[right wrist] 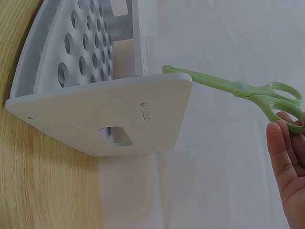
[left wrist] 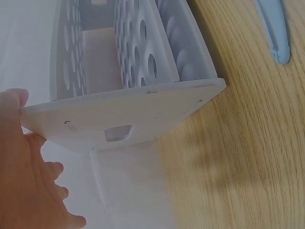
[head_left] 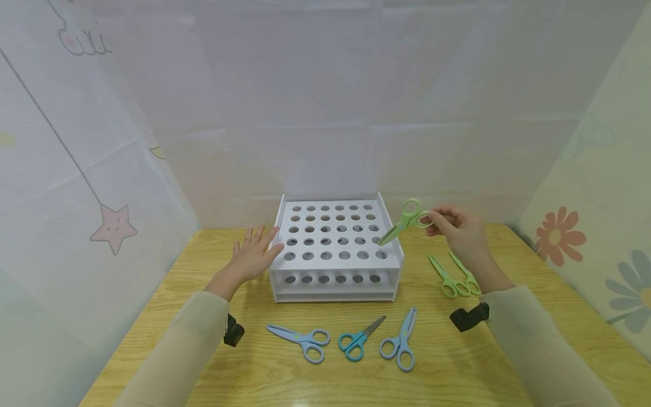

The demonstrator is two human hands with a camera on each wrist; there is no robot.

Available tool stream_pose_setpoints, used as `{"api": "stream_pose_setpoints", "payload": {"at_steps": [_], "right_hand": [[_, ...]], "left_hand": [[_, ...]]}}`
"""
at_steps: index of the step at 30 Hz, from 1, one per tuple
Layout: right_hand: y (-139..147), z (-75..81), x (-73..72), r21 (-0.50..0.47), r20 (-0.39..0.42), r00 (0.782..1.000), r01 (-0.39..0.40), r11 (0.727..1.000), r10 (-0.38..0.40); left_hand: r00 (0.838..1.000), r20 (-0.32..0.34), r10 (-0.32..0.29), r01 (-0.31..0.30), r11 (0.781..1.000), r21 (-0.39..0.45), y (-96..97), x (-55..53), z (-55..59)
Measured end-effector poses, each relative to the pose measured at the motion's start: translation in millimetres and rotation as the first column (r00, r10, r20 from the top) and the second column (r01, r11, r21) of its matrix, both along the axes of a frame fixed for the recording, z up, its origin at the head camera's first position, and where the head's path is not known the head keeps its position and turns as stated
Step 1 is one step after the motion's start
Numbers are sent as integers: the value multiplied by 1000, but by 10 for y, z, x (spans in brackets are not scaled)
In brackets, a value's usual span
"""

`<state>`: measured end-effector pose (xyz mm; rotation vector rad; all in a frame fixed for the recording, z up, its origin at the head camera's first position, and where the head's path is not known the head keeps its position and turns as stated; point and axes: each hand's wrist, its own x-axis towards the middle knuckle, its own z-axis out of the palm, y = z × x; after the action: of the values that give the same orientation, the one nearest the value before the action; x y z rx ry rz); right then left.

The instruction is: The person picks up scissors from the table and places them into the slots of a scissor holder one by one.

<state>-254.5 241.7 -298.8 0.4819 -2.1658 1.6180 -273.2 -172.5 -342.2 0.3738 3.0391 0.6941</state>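
A white rack [head_left: 333, 262] with rows of round holes stands on the wooden table. My right hand [head_left: 460, 232] pinches one handle loop of green scissors [head_left: 405, 220], whose blades point down and left over the rack's right side. In the right wrist view the scissors [right wrist: 233, 87] look closed, their tip by the top edge of the rack's side panel [right wrist: 109, 114]. My left hand [head_left: 252, 254] rests against the rack's left side with its fingers spread; in the left wrist view the thumb lies at the edge of the side panel [left wrist: 119, 114].
Two more green scissors [head_left: 448, 281] lie on the table [head_left: 244, 373] right of the rack. In front of it lie blue scissors [head_left: 300, 338], teal-handled scissors [head_left: 356, 341] with a metal blade, and a second blue pair [head_left: 402, 341]. Sheeted walls [head_left: 325, 113] enclose the table.
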Motion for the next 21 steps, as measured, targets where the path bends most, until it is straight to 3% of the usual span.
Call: {"api": "stream_pose_setpoints", "payload": {"at_steps": [5, 21], "right_hand": [[-3, 11, -11, 6, -5, 1000, -29, 1000, 29], [-55, -2, -5, 92, 31, 999, -25, 995, 22]], "left_hand": [[1000, -4, 1, -1, 1000, 1, 3, 3, 3], [1000, 2, 4, -4, 1000, 11, -1, -3, -3]]}}
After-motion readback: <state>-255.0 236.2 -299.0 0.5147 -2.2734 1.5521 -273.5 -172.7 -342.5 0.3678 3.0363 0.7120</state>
